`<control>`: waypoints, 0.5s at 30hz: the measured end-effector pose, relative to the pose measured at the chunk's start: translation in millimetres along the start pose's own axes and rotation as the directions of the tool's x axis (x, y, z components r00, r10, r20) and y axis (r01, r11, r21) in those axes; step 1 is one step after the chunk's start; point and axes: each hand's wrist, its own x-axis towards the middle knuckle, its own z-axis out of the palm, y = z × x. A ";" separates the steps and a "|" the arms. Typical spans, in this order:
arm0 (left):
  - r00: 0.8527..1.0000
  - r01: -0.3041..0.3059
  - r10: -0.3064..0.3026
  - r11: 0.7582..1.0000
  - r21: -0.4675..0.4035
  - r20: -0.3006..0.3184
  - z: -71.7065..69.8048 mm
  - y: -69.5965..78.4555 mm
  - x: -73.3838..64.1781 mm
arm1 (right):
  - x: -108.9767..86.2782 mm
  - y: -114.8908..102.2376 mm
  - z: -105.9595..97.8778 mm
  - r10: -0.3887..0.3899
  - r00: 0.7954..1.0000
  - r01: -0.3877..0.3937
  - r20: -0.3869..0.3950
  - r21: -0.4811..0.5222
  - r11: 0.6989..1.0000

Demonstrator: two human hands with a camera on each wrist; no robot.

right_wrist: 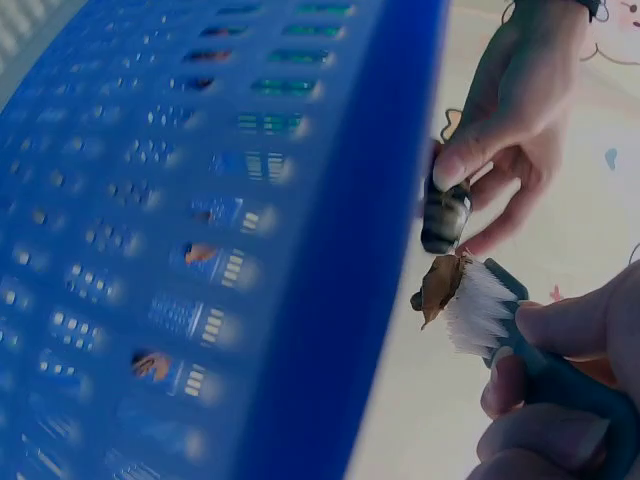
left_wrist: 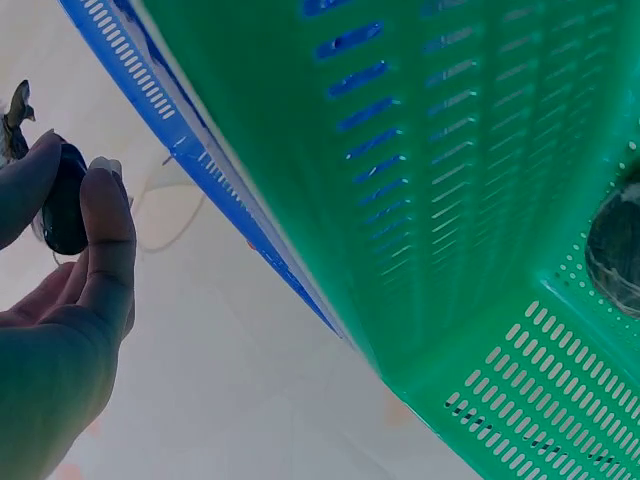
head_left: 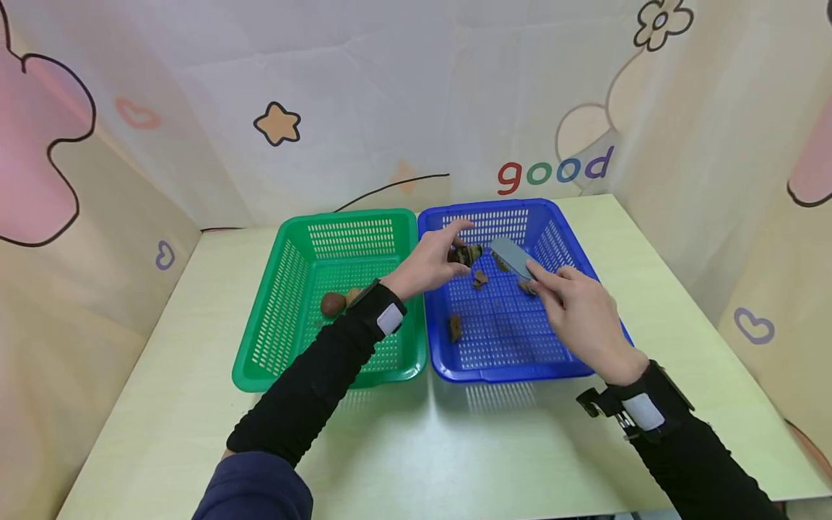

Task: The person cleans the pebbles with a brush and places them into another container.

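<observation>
Over the far left part of the blue basket, my left hand pinches a dark, stone-like oval piece with lighter bands between thumb and fingers. My right hand grips a grey-blue scrub brush by its handle, to the right of that piece. White bristles face the left hand in the right wrist view. There, a brown dry leaf scrap appears against the bristles, just below the dark piece; whether it sticks to them I cannot tell.
Several brown leaf scraps lie in the blue basket. Adjoining it on the left is a green basket with a reddish-brown round stone and a tan one, partly hidden by my left wrist. Both stand on a pale table before a printed curtain.
</observation>
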 end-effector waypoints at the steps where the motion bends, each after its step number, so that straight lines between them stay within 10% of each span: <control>1: 1.000 0.004 -0.004 1.000 0.004 -0.004 0.1 -0.5 -0.4 | -0.7 2.0 -0.9 0.007 1.000 -0.007 -0.005 0.000 1.000; 15: 0.984 -0.080 0.080 0.997 0.007 -0.161 -7.6 8.3 -0.5 | -1.0 8.8 -5.7 0.003 1.000 -0.003 -0.029 0.010 1.000</control>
